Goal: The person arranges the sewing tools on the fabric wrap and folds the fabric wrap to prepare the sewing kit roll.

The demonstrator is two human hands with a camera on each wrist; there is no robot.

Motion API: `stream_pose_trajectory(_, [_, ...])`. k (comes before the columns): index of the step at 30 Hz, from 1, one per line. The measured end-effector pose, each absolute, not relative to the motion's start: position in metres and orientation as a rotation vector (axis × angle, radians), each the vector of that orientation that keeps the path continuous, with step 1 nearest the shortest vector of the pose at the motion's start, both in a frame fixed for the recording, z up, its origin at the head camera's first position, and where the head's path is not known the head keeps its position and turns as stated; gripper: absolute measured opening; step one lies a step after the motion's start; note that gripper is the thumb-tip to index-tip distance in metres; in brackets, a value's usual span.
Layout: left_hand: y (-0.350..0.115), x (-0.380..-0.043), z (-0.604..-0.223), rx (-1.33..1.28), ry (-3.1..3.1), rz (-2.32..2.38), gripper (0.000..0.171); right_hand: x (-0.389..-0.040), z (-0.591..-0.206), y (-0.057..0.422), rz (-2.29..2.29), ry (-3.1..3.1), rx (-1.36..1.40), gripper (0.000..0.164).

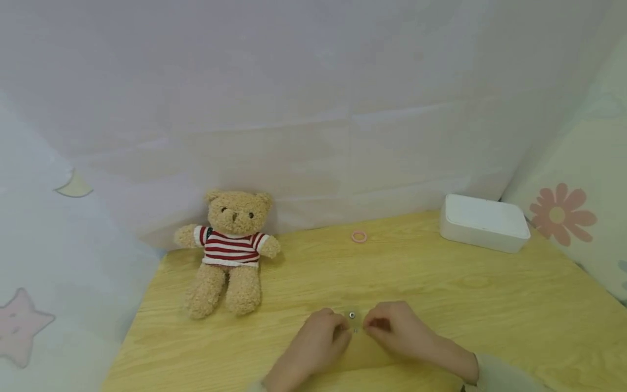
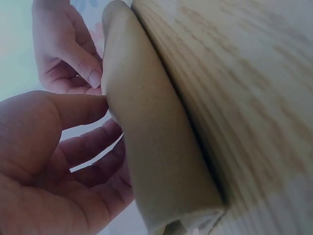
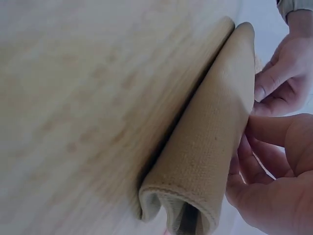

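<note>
A tan cloth pouch (image 1: 360,356) lies folded on the wooden table, its colour close to the wood in the head view. Two small metal snap parts show between the hands: a larger round one (image 1: 351,314) and a smaller one (image 1: 355,330) nearer the body. My left hand (image 1: 320,337) pinches the pouch's edge between thumb and fingers, left of the snap. On the other side, my right hand (image 1: 404,331) pinches the same edge. Both wrist views show the pouch (image 2: 151,112) as a thick fold, its open end (image 3: 181,196) revealing layers inside.
A teddy bear (image 1: 230,250) in a red-and-white striped sweater sits at the back left. Behind the hands lies a pink ring (image 1: 359,237). At the back right stands a white box (image 1: 482,223). Pale cloth (image 1: 313,109) hangs behind the table (image 1: 303,283).
</note>
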State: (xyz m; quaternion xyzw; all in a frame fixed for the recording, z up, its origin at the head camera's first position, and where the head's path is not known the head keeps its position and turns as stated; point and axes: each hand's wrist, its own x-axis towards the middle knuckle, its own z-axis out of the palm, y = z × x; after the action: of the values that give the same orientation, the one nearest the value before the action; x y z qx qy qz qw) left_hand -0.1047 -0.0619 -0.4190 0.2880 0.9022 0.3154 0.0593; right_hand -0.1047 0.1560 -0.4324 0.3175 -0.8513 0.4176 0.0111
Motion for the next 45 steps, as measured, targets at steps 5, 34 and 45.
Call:
stream_pose_trajectory(5, [-0.059, -0.114, -0.420, 0.826, 2.645, 1.018, 0.008, -0.115, -0.430, 0.152, 1.315, -2.771, 0.927, 0.009])
stream_pose_trajectory(34, [-0.056, -0.133, -0.428, 0.751, 2.653, 1.089, 0.011, -0.131, -0.419, 0.146, 1.407, -2.908, 0.820, 0.020])
stream_pose_trajectory(45, [-0.066, -0.134, -0.427, 0.869, 2.496, 1.170, 0.012, -0.126, -0.418, 0.142, 1.415, -2.853, 0.832, 0.019])
